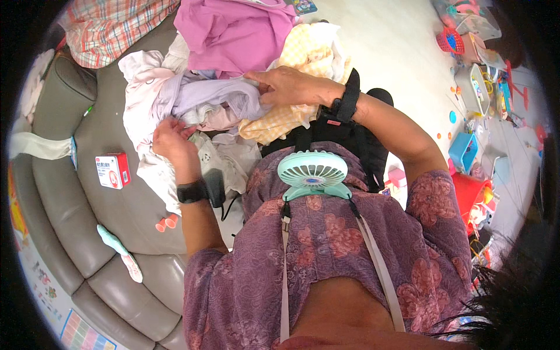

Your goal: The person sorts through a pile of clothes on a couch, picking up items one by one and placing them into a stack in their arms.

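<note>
A lavender garment (pixel 219 96) stretches across the pile in front of me. At its right end, my right hand (pixel 291 87) is closed on the fabric. My left hand (pixel 175 146) is closed at the garment's lower left edge, its fingertips partly hidden in the folds. White and pale pink clothes (pixel 140 105) lie beneath and to the left. A yellow-and-white checked garment (pixel 312 55) is bunched under and beside my right hand. Just beyond, a magenta garment (pixel 233 35) is heaped. White printed clothing (pixel 219 154) sits below my left fingers.
The grey sofa (pixel 81 221) holds a white-and-red box (pixel 112 170), a sock-like item (pixel 119 251) and small orange pieces (pixel 167 223). An orange plaid cloth (pixel 114 29) lies at far left. Toys and bins, including a blue bin (pixel 464 151), crowd the right-hand floor. A mint fan (pixel 312 175) hangs at my chest.
</note>
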The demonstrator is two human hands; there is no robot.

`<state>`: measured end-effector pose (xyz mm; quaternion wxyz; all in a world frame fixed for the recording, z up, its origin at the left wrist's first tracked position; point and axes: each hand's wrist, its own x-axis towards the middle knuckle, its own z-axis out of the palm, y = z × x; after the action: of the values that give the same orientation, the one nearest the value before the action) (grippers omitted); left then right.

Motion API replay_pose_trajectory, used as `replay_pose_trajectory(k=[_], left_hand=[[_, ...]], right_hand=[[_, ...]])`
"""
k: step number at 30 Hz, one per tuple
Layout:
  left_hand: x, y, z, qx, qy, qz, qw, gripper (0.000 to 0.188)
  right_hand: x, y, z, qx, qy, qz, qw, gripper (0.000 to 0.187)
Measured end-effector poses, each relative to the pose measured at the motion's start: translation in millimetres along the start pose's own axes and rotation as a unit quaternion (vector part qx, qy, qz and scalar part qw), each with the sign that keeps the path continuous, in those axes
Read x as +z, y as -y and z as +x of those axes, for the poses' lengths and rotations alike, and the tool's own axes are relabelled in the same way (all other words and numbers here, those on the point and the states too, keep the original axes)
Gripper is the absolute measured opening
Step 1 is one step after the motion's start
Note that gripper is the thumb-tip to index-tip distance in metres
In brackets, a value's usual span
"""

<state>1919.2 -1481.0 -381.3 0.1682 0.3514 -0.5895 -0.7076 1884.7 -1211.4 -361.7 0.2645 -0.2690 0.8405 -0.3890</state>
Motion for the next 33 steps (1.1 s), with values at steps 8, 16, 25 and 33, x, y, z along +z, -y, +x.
replay_pose_trajectory(k=[8,16,25,33], left_hand=[[-16,-2,39,-0.002,-0.099,0.035,0.995,0.026],[1,-122,16,0.368,0.028,-0.077,0.926,0.016],[46,10,-70,0.546,0.450,0.391,0.588,0.024],[56,21,-77,0.566,0.461,0.336,0.595,0.017]], right_hand=[[4,-6,-6,0.008,-0.001,0.045,0.999,0.067],[1,8,-8,-0.003,0.006,0.064,0.998,0.067],[0,17,4,-0.005,-0.166,0.151,0.974,0.057],[13,17,10,-0.011,-0.136,0.052,0.989,0.053]])
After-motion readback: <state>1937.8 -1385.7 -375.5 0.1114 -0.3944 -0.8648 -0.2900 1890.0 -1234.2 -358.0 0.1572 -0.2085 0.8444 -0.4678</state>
